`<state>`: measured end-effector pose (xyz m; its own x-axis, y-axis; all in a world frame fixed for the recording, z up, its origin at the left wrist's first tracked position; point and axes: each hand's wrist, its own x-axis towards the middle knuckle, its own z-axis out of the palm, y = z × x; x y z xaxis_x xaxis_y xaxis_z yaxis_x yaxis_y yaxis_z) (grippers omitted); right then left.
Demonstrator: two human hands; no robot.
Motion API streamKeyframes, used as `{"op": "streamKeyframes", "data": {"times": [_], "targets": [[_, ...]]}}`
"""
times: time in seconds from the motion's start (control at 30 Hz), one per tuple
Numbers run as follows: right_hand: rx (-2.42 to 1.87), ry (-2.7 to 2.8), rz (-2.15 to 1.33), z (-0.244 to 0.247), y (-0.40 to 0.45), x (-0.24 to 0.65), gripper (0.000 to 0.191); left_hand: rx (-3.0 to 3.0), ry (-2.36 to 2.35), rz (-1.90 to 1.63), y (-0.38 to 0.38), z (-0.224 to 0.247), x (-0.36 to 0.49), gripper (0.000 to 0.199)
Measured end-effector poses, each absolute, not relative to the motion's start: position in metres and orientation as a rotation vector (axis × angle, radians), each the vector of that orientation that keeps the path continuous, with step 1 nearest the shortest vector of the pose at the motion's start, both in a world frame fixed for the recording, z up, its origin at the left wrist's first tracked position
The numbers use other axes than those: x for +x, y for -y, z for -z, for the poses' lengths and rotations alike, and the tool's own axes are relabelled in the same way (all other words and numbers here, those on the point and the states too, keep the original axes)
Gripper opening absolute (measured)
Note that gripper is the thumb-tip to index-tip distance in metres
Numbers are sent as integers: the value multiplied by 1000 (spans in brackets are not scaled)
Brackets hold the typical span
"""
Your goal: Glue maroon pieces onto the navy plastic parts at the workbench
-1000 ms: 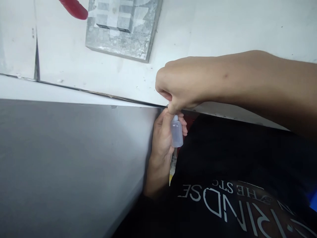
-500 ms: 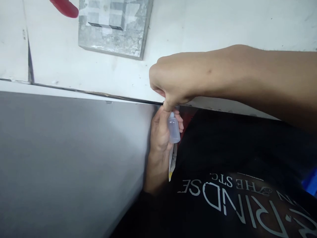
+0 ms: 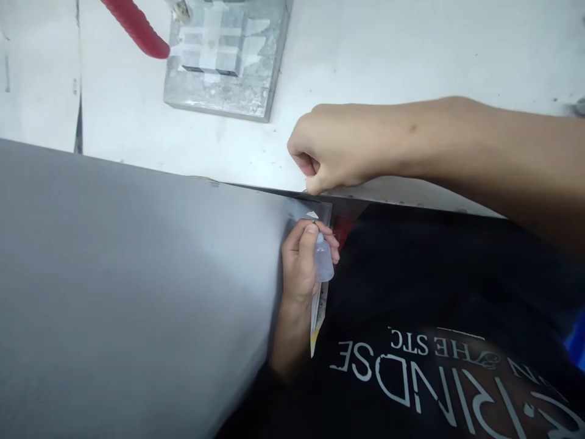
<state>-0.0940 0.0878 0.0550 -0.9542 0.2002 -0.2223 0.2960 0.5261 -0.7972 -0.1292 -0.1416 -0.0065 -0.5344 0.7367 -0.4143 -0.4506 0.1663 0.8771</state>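
1. The left hand (image 3: 297, 259) was closed around a small bottle (image 3: 325, 262), on the person's side of a white table (image 3: 411, 55).
2. Already picked up, not yet set down, the bottle looked translucent, white-topped.
3. The right hand (image 3: 331, 149) was curled at the table's edge; anything pinched was unclear.
4. Beyond lay a grey slab (image 3: 217, 100).

Translucent whitish bottle (image 3: 324, 262), black shirt (image 3: 411, 274) with white lettering (image 3: 434, 393), mottled grey slab (image 3: 214, 100), white tabletop (image 3: 411, 55)
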Motion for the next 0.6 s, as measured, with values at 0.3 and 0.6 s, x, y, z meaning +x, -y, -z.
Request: {"op": "streamKeyframes", "data": {"times": [0.3, 0.6], "targets": [[447, -2614, 1605, -66, -74, -40, 20, 475, -1517, -1504, 126, 3, -122, 34], [802, -2348, 1899, -79, -61, 4, 15, 804, -1670, -1444, 108, -18, -114, 29]]}}
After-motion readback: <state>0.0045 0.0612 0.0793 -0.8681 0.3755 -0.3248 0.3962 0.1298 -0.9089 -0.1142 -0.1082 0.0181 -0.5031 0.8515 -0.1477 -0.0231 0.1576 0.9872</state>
